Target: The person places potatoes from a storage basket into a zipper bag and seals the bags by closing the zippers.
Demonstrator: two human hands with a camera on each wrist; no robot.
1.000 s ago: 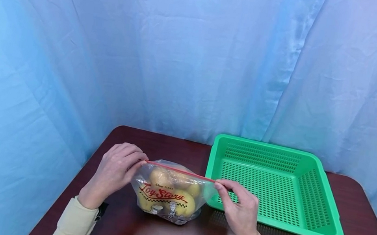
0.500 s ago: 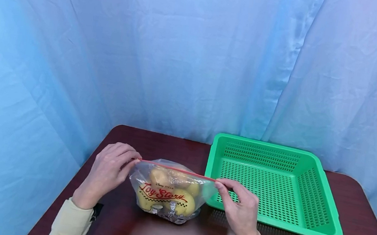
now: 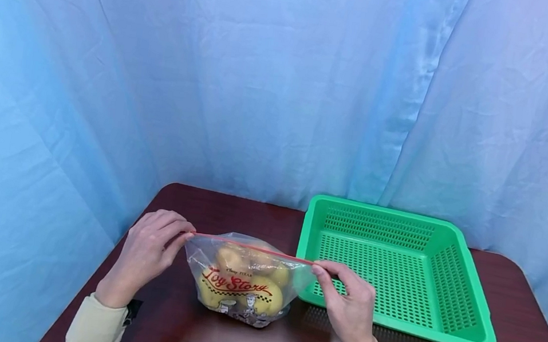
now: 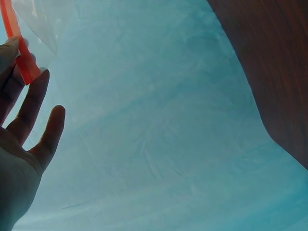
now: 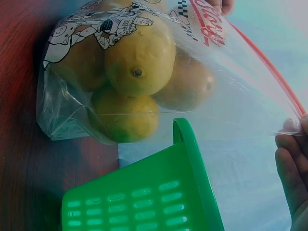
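Note:
A clear zip bag printed with red "Toy Story" lettering stands upright on the table, several yellow-orange round fruits inside. A red zip strip runs along its top edge. My left hand pinches the strip's left end between thumb and fingers. In the left wrist view a wider red piece sits at that end, against the fingertips. The right hand pinches the bag's top right corner, thumb and index finger on the strip. Between the two hands the strip is stretched nearly straight.
A green perforated plastic basket stands on the table to the right, just behind the right hand. The dark brown table has rounded back corners. Pale blue curtains hang behind it and at the left.
My left hand has moved left along the zip strip to its end, and more of the red strip shows. The right hand and the fruits have stayed put.

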